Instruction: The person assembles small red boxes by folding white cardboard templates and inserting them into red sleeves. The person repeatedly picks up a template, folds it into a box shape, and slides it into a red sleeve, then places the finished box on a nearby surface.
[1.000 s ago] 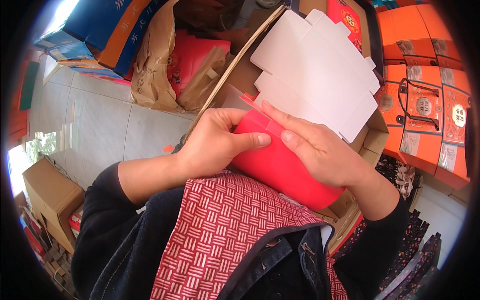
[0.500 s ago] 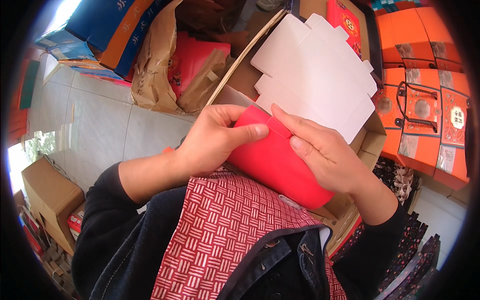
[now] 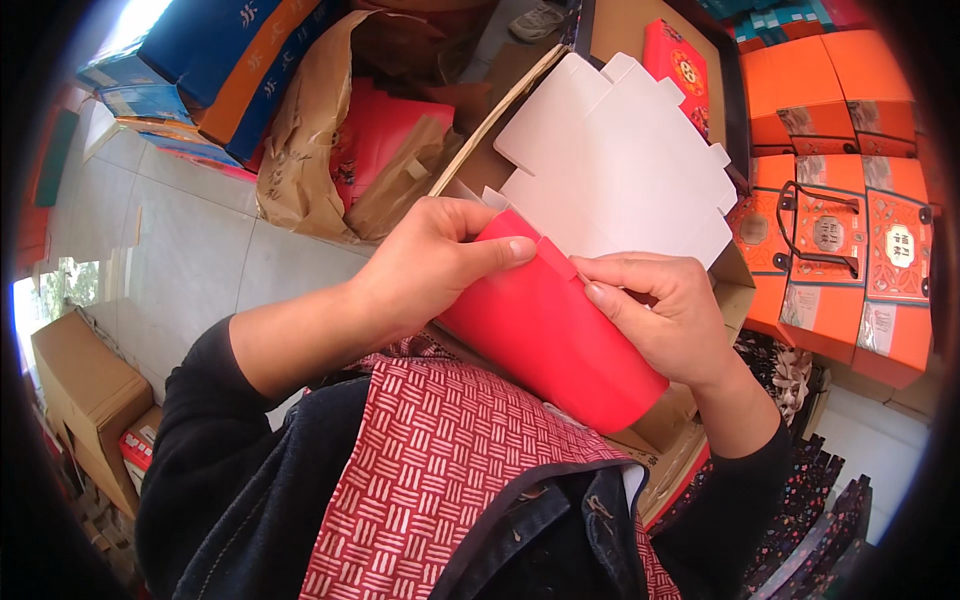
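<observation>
A sheet of red cardboard (image 3: 560, 345) with a narrow folded flap along its upper edge lies bent into a curve in front of my apron. My left hand (image 3: 440, 250) grips its upper left corner, thumb on the red face and fingers behind. With thumb and forefinger, my right hand (image 3: 665, 310) pinches the right end of the flap. Just beyond, flat white box blanks (image 3: 620, 165) with tabbed edges rest in a large open cardboard box (image 3: 738, 292). What lies behind the red sheet is hidden.
At the back left, a torn brown paper wrapper (image 3: 300, 165) holds red card sheets (image 3: 395, 135). Blue boxes (image 3: 195, 65) are stacked farther left. Orange gift boxes (image 3: 830, 235) with handles stand on the right, near a red printed box (image 3: 683, 75). A brown carton (image 3: 90, 370) sits at left.
My right hand has drawn its fingers in, from lying extended along the flap to a pinch at its right end. My left hand keeps its hold.
</observation>
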Demonstrator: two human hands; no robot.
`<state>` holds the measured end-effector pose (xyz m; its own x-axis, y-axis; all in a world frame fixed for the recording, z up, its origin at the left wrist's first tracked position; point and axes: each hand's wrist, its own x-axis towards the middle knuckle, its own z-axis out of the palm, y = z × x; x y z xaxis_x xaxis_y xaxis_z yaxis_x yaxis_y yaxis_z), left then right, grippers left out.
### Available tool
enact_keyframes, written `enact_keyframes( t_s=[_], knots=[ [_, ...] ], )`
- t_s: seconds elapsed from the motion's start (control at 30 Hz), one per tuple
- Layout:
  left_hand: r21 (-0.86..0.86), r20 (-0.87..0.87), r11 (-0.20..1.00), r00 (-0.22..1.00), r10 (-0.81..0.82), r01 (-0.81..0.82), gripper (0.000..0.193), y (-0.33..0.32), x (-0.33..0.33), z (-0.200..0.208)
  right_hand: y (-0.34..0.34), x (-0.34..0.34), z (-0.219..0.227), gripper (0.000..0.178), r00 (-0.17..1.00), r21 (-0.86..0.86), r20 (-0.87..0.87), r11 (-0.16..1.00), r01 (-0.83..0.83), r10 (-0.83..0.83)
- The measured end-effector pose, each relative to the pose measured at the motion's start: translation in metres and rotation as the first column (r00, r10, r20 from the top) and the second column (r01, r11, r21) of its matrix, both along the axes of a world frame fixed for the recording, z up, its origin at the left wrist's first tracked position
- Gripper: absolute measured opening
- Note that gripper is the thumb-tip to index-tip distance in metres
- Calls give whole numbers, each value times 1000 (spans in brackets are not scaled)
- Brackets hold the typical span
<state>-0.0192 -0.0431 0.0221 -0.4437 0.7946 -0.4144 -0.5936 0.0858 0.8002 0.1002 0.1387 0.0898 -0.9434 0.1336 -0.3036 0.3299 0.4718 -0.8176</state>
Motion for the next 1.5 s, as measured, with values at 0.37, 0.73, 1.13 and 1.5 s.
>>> enact_keyframes(
  t_s=[0.37, 0.73, 1.13, 1.5],
  knots=[
    [-48, 60, 999, 998, -13, 16, 18, 1, 0, 1, 2, -10, -3, 24, 857, 539, -243, 798, -270, 455],
    [-28, 151, 999, 988, 42, -38, 20, 2, -1, -3, -1, -9, 0, 37, 797, 652, -205, 687, -322, 569],
    [-47, -81, 999, 997, -19, 15, 24, -1, -1, 1, -2, -10, -2, 41, 790, 618, -220, 708, -341, 573],
    [-35, -111, 998, 992, -59, 55, 23, -2, -3, -4, -1, -11, -4, 39, 778, 556, -265, 750, -358, 569]
  ],
)
